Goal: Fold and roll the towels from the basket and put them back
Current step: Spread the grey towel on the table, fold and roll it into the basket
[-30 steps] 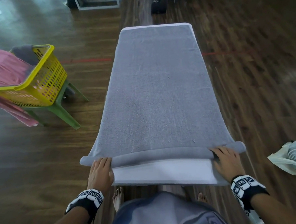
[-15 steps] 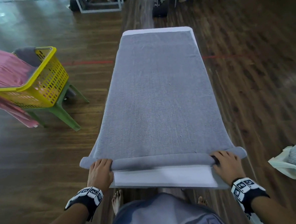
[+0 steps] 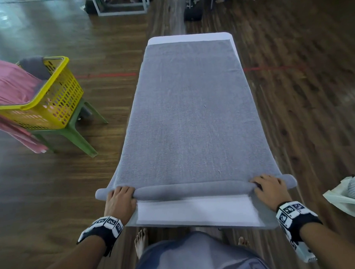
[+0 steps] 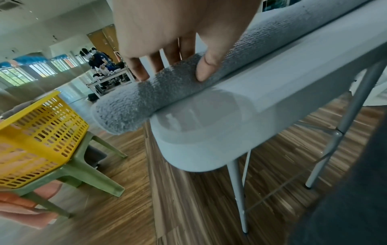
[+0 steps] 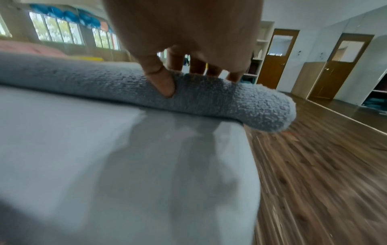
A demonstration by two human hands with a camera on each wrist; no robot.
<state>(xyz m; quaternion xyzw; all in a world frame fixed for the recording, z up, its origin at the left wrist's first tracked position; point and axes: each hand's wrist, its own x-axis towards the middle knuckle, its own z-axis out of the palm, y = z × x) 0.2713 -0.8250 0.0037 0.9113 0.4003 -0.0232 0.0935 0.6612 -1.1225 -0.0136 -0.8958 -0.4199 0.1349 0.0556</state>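
At the table's (image 3: 195, 213) near edge, left hand (image 3: 119, 202) and right hand (image 3: 270, 189) clamp the gray towel's (image 3: 192, 116) roll; even, tight pressure should keep it straight.

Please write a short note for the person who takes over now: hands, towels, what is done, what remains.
Left hand: grips the left end of the grey towel roll.
Right hand: same grip at the right end.
Towel lies lengthwise on the white table; only the near edge is rolled.
Yellow basket, on a green stool to the left, holds a pink towel.
Left: finish rolling, return it to the basket, do the rest.
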